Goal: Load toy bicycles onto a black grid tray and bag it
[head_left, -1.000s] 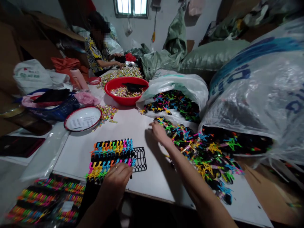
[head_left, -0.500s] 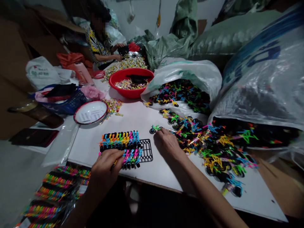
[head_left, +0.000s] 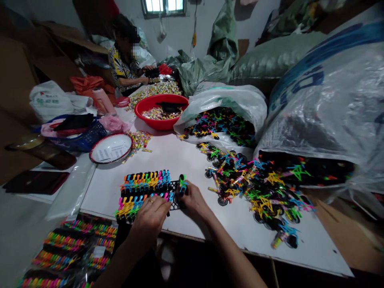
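- Pinching a small toy bicycle (head_left: 182,182) between fingertips, the right hand (head_left: 193,200) holds it over the bare right end of the black grid tray (head_left: 177,197); the toy has a green frame and dark wheels, though its finer shape is hard to make out.
- The left hand (head_left: 151,214) lies curled on the near edge of the tray, fingers pressing down on the lower row; a ring shows on one finger.
- The tray sits near the front edge of the white table (head_left: 180,154), directly before the person.
- Two rows of toy bicycles (head_left: 144,188) already fill most of the tray, standing side by side with black wheels down and frames in orange, yellow, blue, green and pink.
- A loose heap of bicycles (head_left: 255,188) in the same bright colours spreads to the right, spilling from clear plastic sacks (head_left: 228,100).
- Filled trays in wrapping (head_left: 75,244) lie stacked below the table's left corner.
- A red basin (head_left: 141,110) and a round white plate (head_left: 110,149) stand farther back, and another person (head_left: 124,66) sits at the far end.
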Available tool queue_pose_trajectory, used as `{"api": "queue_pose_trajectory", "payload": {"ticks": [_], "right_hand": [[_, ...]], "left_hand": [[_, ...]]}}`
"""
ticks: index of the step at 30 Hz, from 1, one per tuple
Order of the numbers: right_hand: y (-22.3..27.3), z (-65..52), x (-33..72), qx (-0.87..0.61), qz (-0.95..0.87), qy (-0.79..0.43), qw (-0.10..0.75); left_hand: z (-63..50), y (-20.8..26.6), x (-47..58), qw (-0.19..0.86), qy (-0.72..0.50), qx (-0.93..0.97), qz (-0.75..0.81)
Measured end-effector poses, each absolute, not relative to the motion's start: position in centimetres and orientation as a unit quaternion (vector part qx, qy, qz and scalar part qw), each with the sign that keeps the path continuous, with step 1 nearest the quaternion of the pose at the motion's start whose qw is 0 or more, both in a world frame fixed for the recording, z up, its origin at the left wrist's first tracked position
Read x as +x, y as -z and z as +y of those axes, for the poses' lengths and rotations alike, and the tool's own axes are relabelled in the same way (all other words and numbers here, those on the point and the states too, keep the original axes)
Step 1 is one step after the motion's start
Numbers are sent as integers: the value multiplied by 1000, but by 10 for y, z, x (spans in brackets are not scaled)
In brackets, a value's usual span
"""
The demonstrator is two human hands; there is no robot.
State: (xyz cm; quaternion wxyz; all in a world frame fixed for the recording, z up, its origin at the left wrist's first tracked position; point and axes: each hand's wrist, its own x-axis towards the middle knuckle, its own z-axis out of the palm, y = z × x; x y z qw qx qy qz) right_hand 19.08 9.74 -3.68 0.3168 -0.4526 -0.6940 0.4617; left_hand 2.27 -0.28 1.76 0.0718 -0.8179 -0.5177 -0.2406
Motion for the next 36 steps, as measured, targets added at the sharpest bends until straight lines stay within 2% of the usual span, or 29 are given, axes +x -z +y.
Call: {"api": "queue_pose_trajectory", "payload": {"ticks": [5,8,15,23,31,33,36], "right_hand": [[48,100,172,-425,-656,-488,389],[45,110,167,-408,-715,-449,348],[47,112,170,-416,-799,-340,269],[32,110,161,-443,-842,-261,163],[17,116,200,-369,-861,-309,163],[3,132,219,-432,-863,-232,124],[-16,161,238,-573,-818,-53,17]], "left_hand": [[9,-35,24,2,318,-797,-513],[29,-47,25,-4,367,-747,-555],[74,-39,33,-40,216,-765,-606],[77,-27,34,-11,208,-783,-587],[61,-16,31,-7,240,-813,-530],[56,-15,31,-6,259,-822,-507],[54,-15,31,-3,269,-822,-502]]}}
